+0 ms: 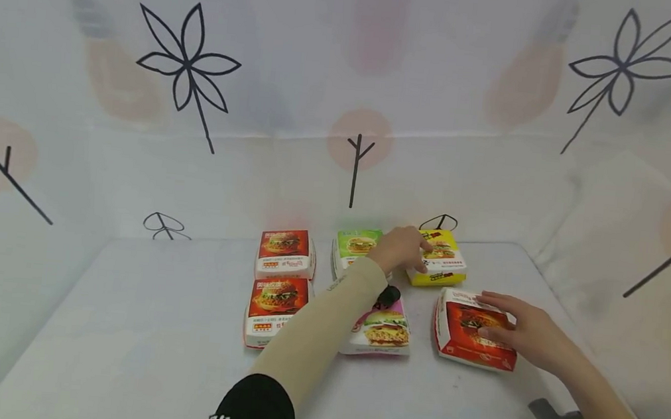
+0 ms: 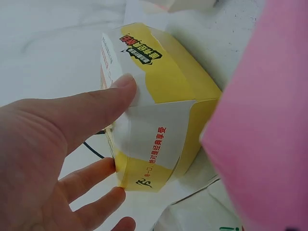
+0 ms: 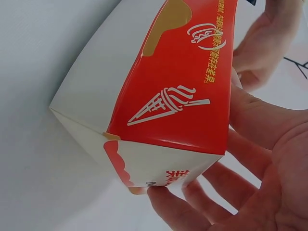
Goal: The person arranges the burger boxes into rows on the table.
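Note:
In the head view my left hand [image 1: 402, 248] reaches across to a yellow-and-white burger box [image 1: 442, 271]. The left wrist view shows the thumb on the box [image 2: 159, 130] near one edge and fingertips at another corner. To the right, my right hand [image 1: 531, 333] grips a red-and-white burger box [image 1: 467, 344] from above, a little nearer than the yellow one. Its thumb and fingers span the red box [image 3: 178, 96] in the right wrist view; some finger contacts are hidden behind it.
Two red burger boxes [image 1: 283, 261] stand one behind the other on the left. Beside them are a green burger box [image 1: 352, 243] and a pink burger box [image 1: 381, 336], partly covered by the left forearm. All rest on a white-covered table [image 1: 139, 325] against a patterned cloth backdrop [image 1: 278, 184].

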`<state>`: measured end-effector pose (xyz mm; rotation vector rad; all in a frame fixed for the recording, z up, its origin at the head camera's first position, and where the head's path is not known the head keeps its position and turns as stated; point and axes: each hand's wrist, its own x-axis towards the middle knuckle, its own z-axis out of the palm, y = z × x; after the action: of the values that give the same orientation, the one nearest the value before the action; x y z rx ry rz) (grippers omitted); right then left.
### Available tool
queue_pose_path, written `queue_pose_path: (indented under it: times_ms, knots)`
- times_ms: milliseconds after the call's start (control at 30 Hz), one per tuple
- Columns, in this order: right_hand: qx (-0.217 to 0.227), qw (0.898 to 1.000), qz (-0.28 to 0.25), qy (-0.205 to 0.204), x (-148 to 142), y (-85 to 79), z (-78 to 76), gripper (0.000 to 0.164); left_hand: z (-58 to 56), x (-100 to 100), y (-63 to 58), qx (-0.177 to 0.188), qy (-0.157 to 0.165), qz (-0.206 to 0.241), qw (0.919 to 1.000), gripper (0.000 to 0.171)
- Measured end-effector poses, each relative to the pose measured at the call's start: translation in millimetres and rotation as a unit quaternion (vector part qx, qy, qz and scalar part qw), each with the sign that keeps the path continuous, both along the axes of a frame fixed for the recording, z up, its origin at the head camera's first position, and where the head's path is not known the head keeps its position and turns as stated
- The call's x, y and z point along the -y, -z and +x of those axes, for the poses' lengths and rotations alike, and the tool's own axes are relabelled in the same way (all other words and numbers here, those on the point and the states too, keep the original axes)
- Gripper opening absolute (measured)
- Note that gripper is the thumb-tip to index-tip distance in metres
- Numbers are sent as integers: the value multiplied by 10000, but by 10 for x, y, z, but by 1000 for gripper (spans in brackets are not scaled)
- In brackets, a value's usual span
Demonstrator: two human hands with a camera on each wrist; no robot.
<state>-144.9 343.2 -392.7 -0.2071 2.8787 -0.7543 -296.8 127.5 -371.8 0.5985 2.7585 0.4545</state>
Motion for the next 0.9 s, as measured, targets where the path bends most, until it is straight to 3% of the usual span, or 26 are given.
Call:
queue_pose_path:
  times_ms: [133,300,433,533,633,767,900]
  knots:
    - [46,9999,-59,-67,84,-10,-62,73,-7,26,-11,-163,97,-129,9997,53]
    - [213,9997,-96,-46,139,-30,-99,76,2,67,-42,-488,456,-339,9972,58]
    - [310,9994,-124,-14,163,-47,-111,78,84,132,-125,-506,814,4,9954,56]
    - [345,9993,-152,7,169,-54,-115,79,237,170,-192,-432,1254,258,9908,51]
    - [355,9992,-165,65,150,-57,-106,80,463,171,-210,-307,1650,250,9855,48]
    - [370,9990,-190,170,93,-58,-87,83,773,130,-162,-118,1883,-45,9820,48]
    - [389,9985,-309,224,51,-63,-79,85,951,98,-108,-298,2078,-288,9773,47]
